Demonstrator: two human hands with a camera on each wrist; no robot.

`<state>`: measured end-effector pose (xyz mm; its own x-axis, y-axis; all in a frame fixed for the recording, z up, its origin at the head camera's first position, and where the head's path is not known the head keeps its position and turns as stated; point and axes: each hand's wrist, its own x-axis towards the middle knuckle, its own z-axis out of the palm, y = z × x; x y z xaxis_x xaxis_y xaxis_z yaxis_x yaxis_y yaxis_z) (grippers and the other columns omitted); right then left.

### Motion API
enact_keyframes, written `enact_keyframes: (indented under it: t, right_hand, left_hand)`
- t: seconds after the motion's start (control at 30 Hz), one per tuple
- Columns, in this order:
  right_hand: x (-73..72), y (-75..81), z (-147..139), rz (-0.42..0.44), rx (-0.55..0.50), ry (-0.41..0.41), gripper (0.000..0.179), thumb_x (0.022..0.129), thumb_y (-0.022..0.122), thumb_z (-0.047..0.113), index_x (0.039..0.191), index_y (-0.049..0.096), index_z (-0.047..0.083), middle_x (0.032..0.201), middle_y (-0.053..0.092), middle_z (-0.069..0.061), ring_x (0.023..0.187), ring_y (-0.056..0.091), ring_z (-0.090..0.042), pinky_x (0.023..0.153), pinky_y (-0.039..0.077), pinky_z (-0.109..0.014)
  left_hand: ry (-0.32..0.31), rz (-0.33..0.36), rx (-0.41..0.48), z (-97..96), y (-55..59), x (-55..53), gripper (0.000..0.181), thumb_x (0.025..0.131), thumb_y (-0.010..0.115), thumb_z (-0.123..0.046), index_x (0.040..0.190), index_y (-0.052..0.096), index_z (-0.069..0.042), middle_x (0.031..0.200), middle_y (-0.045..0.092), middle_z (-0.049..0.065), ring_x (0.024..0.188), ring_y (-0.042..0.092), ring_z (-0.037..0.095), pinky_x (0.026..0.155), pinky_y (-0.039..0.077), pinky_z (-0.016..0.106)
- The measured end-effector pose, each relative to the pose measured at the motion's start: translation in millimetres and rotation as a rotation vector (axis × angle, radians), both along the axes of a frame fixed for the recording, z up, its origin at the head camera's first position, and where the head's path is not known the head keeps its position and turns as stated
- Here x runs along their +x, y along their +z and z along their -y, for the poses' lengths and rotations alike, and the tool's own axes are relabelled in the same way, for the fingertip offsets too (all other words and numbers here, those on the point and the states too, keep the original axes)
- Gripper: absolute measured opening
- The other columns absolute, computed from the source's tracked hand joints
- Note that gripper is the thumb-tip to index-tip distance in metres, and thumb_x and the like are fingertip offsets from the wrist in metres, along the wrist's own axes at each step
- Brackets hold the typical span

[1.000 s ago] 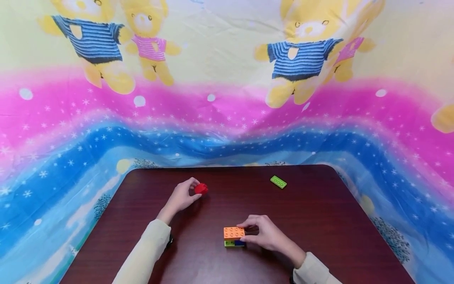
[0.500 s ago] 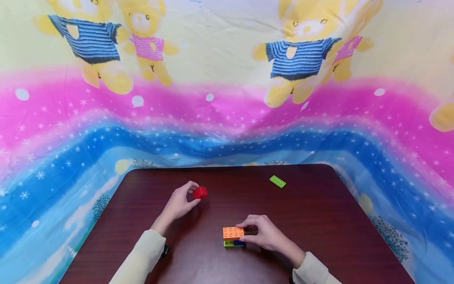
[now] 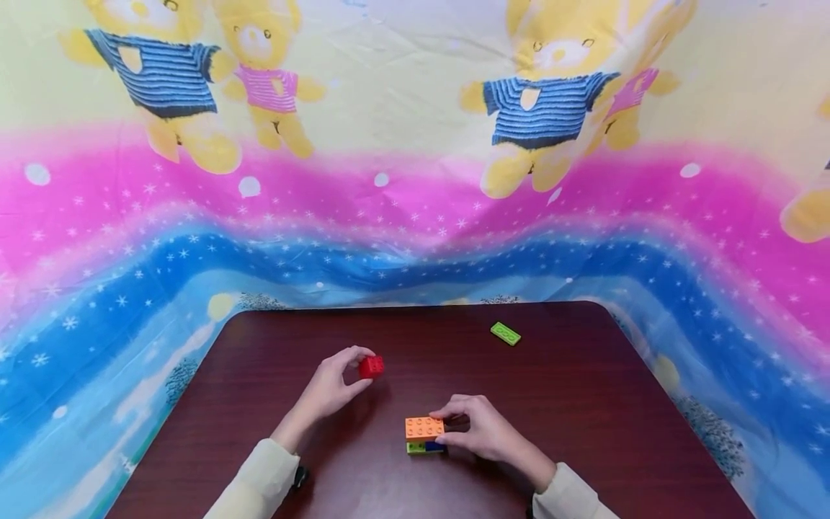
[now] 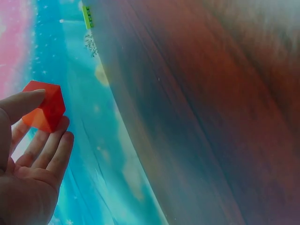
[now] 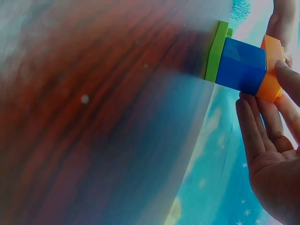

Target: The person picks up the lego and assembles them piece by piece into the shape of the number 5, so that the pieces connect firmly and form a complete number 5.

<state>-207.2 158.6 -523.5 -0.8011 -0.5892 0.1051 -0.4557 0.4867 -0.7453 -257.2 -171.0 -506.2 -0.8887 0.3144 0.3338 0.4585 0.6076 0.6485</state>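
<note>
My left hand (image 3: 327, 387) pinches a small red toy brick (image 3: 372, 367) between thumb and fingers, above the table; the left wrist view shows the red brick (image 4: 48, 107) with the thumb across one face. To the right and nearer to me, a small stack is topped by a flat orange piece (image 3: 424, 429) with several studs. Under that sits a blue brick (image 5: 241, 65), and a flat green piece (image 5: 217, 52) forms the bottom. My right hand (image 3: 488, 430) grips the orange piece at its right end, thumb in front and fingers behind.
A flat lime-green piece (image 3: 506, 334) lies near the back of the dark wooden table (image 3: 570, 389). Behind the table hangs a cloth (image 3: 402, 216) printed with bears, snowflakes and pink and blue bands.
My left hand has drawn the red brick nearer to me, and lately a little to the right, turning it. My right hand stays on the stack.
</note>
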Motion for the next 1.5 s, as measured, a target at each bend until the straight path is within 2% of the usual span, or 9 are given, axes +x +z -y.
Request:
enact_keyframes:
  t: [0.13,0.33,0.47,0.67,0.9,1.13,1.37,1.5]
  right_hand:
    - [1.1,-1.3,2,-0.014,-0.012,0.006,0.034,0.089,0.084,0.031,0.122,0.077,0.025,0.101,0.070,0.013,0.091,0.069,-0.015,0.082,0.062,-0.033]
    - [1.2,-1.0,2,-0.015,-0.004,0.005,0.033,0.088,0.085,0.029,0.120,0.078,0.025,0.100,0.069,0.014,0.090,0.069,-0.015,0.081,0.061,-0.029]
    - [0.5,-0.7,2,-0.014,0.003,0.008,0.033,0.088,0.084,0.030,0.120,0.078,0.026,0.100,0.069,0.015,0.090,0.069,-0.014,0.081,0.060,-0.027]
    - [-0.5,-0.9,1,-0.038,-0.005,0.011,0.033,0.088,0.084,0.033,0.120,0.078,0.026,0.102,0.071,0.013,0.091,0.069,-0.014,0.081,0.062,-0.033]
    - [-0.6,-1.0,1,-0.045,-0.014,0.006,0.034,0.088,0.085,0.030,0.120,0.078,0.026,0.102,0.071,0.012,0.091,0.068,-0.016,0.082,0.062,-0.036]
    - [0.4,-0.4,1,-0.061,-0.030,0.011,0.034,0.087,0.086,0.023,0.120,0.078,0.021,0.101,0.072,0.012,0.093,0.069,-0.018,0.085,0.061,-0.036]
    - [-0.2,-2.8,1,-0.049,-0.017,0.005,0.033,0.088,0.085,0.029,0.119,0.078,0.025,0.100,0.071,0.014,0.091,0.068,-0.009,0.084,0.062,-0.033]
    - [-1.0,-2.4,1,-0.049,-0.016,-0.001,0.033,0.087,0.085,0.030,0.119,0.078,0.025,0.100,0.071,0.014,0.091,0.068,-0.010,0.084,0.061,-0.033]
  left_hand:
    - [-0.013,0.010,0.012,-0.6,-1.3,9.9,0.049,0.082,0.088,-0.007,0.122,0.065,-0.023,0.114,0.073,-0.003,0.105,0.072,0.017,0.096,0.059,0.046]
    - [-0.016,0.055,0.049,-3.7,-3.0,23.7,0.051,0.083,0.088,-0.010,0.123,0.064,-0.030,0.116,0.074,-0.006,0.106,0.073,0.015,0.098,0.058,0.045]
    - [-0.031,0.082,0.078,-6.3,-2.4,32.0,0.049,0.083,0.088,-0.011,0.121,0.064,-0.030,0.114,0.075,-0.007,0.105,0.073,0.014,0.097,0.059,0.045]
    - [-0.071,0.085,0.102,-10.9,-1.0,41.3,0.047,0.083,0.088,-0.012,0.119,0.063,-0.028,0.108,0.074,-0.010,0.099,0.073,0.011,0.094,0.060,0.043]
    - [-0.128,0.094,0.157,-18.1,-0.9,48.7,0.044,0.085,0.086,-0.014,0.120,0.062,-0.026,0.108,0.074,-0.009,0.099,0.074,0.011,0.093,0.060,0.045]
    - [-0.131,0.111,0.149,-24.1,-0.4,54.3,0.041,0.087,0.085,-0.018,0.120,0.061,-0.027,0.107,0.073,-0.010,0.100,0.072,0.010,0.093,0.061,0.040]
    - [-0.151,0.125,0.163,-28.4,1.7,59.1,0.041,0.088,0.085,-0.023,0.120,0.061,-0.027,0.107,0.073,-0.011,0.099,0.072,0.008,0.092,0.061,0.033]
    - [-0.167,0.140,0.167,-32.3,2.5,61.2,0.041,0.088,0.085,-0.025,0.121,0.060,-0.028,0.108,0.072,-0.012,0.099,0.072,0.007,0.093,0.060,0.030]
